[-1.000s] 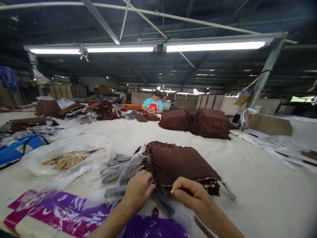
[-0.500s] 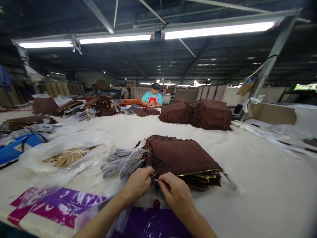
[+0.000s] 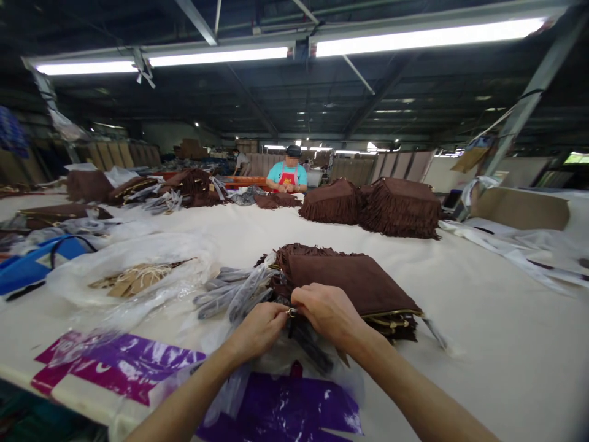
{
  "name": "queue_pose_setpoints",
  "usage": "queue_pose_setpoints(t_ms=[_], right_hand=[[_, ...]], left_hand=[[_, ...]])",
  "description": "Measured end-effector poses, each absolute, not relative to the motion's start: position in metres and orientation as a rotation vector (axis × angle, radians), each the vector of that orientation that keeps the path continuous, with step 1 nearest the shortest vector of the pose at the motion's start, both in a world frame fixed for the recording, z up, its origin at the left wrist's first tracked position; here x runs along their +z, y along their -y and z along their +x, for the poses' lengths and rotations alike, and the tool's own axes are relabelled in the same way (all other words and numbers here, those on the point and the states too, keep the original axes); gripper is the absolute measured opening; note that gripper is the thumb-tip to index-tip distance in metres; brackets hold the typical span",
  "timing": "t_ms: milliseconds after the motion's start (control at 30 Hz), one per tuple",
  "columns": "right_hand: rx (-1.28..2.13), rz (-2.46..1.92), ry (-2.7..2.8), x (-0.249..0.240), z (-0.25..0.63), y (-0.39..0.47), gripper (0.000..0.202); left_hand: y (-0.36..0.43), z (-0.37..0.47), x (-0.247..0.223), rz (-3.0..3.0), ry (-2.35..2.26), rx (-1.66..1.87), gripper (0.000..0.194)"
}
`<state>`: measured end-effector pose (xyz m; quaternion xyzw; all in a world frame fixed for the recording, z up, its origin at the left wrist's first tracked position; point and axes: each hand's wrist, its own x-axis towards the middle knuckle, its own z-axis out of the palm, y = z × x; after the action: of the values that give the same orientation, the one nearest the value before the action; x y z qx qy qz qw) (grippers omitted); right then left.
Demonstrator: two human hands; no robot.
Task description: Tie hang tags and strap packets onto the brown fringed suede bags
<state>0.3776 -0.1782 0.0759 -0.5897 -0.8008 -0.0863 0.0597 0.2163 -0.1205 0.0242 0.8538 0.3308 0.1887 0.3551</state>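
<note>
Shifted since half a second ago: right hand [image 3: 329, 313] now further up over the near corner of the brown suede bags [image 3: 354, 282], covering more of the stack; left hand [image 3: 257, 331] little changed, slightly nearer the right.

Both hands met at a small metal ring [image 3: 291, 312] on the stack's near left corner. Left fingers curled, tips pinching at the ring from the left. Right fingers curled over the corner, thumb side meeting the ring from the right. Exact grip on the ring partly hidden by knuckles.

Stack of bags lying flat on the pale surface [image 3: 483, 344], centre of view, gold zip edge [image 3: 391, 316] facing the near right, fringe at the far end.

Just left of the stack: grey straps in clear plastic sleeves [image 3: 230, 294], touching the bags. Further left: clear plastic bag with tan tags [image 3: 138, 276]. Near edge: purple plastic bags [image 3: 294, 411], under the forearms.

Far side of surface: two larger piles of fringed brown bags [image 3: 368, 205], well apart from the hands. Beyond them a person in a red apron [image 3: 288, 175], hands of their own at a separate brown piece.
</note>
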Motion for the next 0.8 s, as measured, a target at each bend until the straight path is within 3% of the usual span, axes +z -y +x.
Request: queue_pose_setpoints(t_ms=[467, 800], right_hand=[[-0.297, -1.804, 2.652, 0.098, 0.367, 0.154, 0.016], [-0.249, -1.664, 2.730, 0.087, 0.371, 0.153, 0.020]], left_hand=[[0.129, 0.213, 0.038, 2.224, -1.006, 0.546, 0.026], [0.126, 0.209, 0.031, 2.001, -0.834, 0.645, 0.014]])
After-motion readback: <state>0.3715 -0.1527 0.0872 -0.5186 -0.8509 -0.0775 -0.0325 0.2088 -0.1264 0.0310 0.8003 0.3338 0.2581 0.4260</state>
